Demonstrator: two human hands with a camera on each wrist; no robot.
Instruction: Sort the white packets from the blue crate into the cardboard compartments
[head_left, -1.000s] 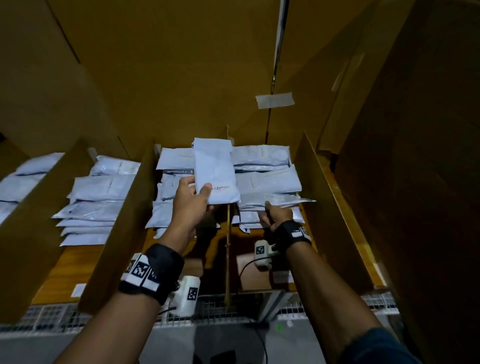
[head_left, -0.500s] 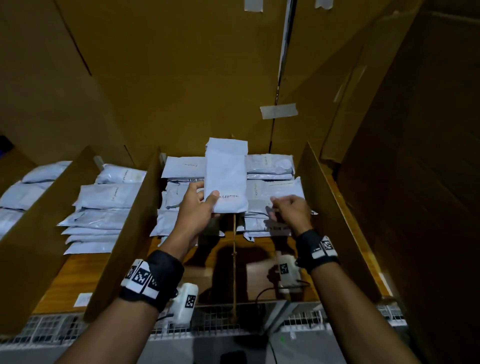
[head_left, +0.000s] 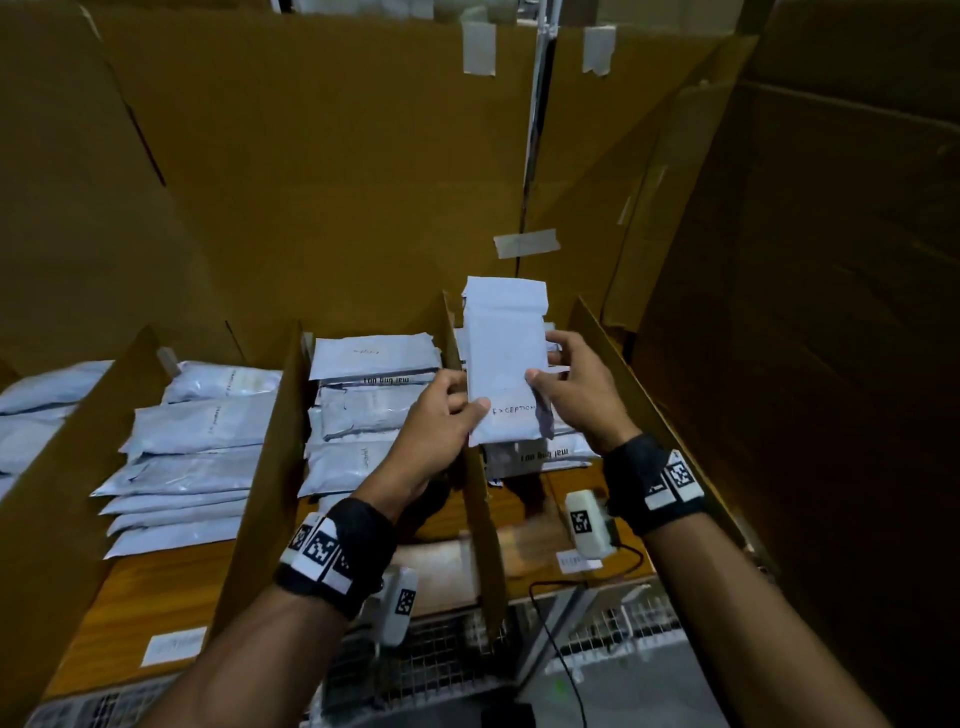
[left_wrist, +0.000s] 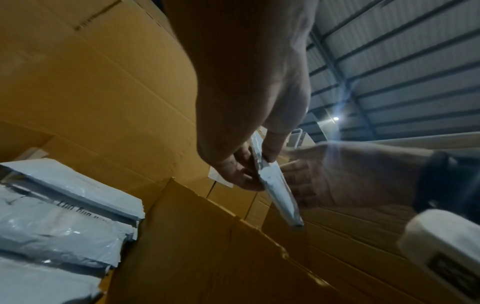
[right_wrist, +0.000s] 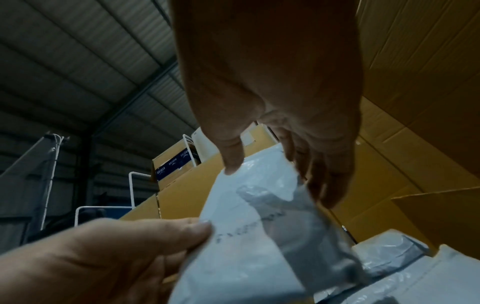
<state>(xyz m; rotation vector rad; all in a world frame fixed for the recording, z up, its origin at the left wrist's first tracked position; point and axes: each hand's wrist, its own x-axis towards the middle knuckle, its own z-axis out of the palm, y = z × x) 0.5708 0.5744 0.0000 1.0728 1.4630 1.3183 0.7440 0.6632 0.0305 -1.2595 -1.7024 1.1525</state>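
I hold a white packet (head_left: 506, 358) marked "EXCEPTION" upright above the rightmost cardboard compartment (head_left: 613, 353). My left hand (head_left: 457, 410) pinches its lower left edge, thumb on the front. My right hand (head_left: 550, 364) grips its right edge, thumb on the face and fingers behind. The left wrist view shows the packet (left_wrist: 275, 185) edge-on between my left hand's (left_wrist: 257, 164) thumb and fingers. In the right wrist view my right hand (right_wrist: 262, 172) grips the packet (right_wrist: 249, 226) near its top. Stacks of white packets (head_left: 363, 405) fill the neighbouring compartments. No blue crate is in view.
Cardboard dividers (head_left: 467, 467) stand between the compartments, and tall cardboard walls (head_left: 337, 182) close the back and right. More packet stacks (head_left: 197, 452) lie to the left. A wire mesh shelf edge (head_left: 441, 649) and a black cable (head_left: 556, 639) run along the front.
My left hand has carried the packet rightwards, across the divider, over the rightmost compartment. My right hand has left the stack below and taken hold of the packet's right edge.
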